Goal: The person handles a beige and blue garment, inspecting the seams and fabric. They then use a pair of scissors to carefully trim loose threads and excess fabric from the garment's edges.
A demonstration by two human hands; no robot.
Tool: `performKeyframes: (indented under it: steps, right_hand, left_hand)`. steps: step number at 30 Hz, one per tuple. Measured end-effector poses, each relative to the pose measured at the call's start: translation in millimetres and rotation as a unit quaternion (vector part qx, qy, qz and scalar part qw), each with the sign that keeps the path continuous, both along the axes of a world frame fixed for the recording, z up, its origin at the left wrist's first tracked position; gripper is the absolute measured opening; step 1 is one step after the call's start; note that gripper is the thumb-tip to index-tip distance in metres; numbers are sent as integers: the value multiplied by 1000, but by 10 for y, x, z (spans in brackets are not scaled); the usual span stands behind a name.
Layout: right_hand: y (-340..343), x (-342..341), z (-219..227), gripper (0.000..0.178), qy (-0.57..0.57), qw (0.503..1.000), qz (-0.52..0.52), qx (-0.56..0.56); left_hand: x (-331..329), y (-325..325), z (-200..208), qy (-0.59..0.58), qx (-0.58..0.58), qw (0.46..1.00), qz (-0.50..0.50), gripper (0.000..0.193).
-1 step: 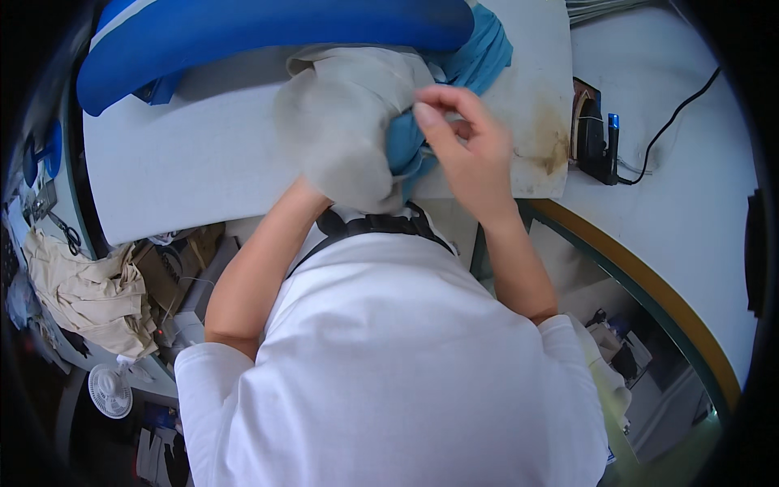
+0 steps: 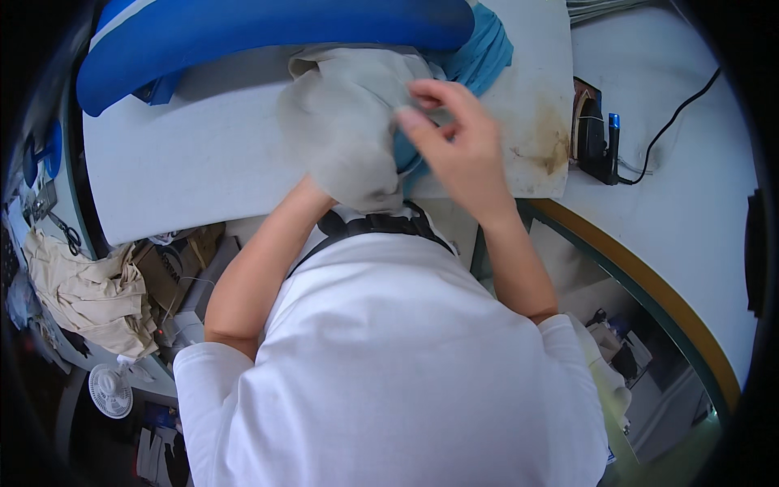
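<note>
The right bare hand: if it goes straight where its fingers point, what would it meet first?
Probably the pale grey crumpled cloth; depth is unclear, so the right hand may already touch it.

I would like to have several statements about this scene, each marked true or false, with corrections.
1. The grey cloth hides the left hand. True.
2. The right hand touches the black corded device. False: the device is apart from it, further right.
3. Some teal cloth shows beside the grey cloth. True.
4. The beige cloth lies on the right. False: it lies on the left.
5. A white fan shows at the lower left. True.
</note>
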State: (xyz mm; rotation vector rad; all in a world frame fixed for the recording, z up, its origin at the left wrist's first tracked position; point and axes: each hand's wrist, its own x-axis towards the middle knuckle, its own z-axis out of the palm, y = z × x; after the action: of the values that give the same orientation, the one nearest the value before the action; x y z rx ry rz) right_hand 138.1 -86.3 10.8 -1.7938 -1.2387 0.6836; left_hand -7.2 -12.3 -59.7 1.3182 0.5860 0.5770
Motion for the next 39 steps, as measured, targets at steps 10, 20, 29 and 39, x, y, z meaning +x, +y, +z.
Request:
performKeyframes:
  steps: [10, 20, 29, 39]
  right_hand:
    - [-479, 745, -217, 18, 12, 963, -269, 22]
    - [-1748, 1135, -1327, 18, 77, 906, -368, -193]
    - [-379, 461, -586, 28, -359, 933, -27, -10]
    - [-108, 750, 399, 26, 347, 915, -71, 194]
  left_hand:
    - [-172, -67, -132, 252, -157, 952, -66, 7]
    - [-507, -74, -219, 90, -346, 933, -28, 10]
    - [-765, -38, 363, 18, -271, 959, -77, 9]
    - [-2140, 356, 1133, -71, 58, 961, 260, 42]
